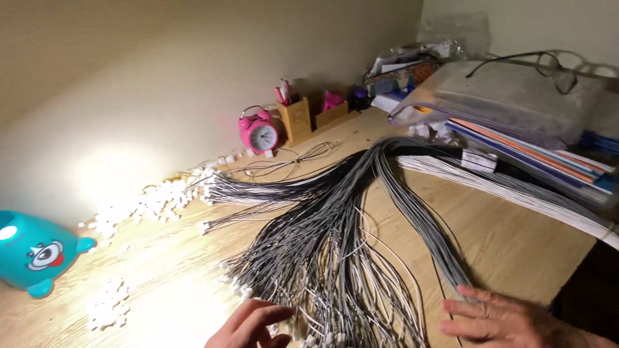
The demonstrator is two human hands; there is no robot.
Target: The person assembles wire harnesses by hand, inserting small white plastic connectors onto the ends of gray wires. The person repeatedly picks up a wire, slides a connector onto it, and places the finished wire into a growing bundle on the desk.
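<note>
A teal cartoon-faced lamp [35,252] sits at the bench's [516,238] left edge, with white connector housings [151,201] scattered along the wall and bare wood between. The left hand [250,324], fingers loosely curled, touches the grey wire bundle's [335,225] connector ends (nothing gripped). The right hand [500,317] lies flat and open on the strands, below a white label [479,160] and stacked plastic folders [516,122].

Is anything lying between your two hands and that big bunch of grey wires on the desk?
Nothing visible does. The left hand already rests at the loose ends of the fanned bundle of thin grey wires, and the right hand lies flat at its right-hand strands on the wooden desk.
</note>
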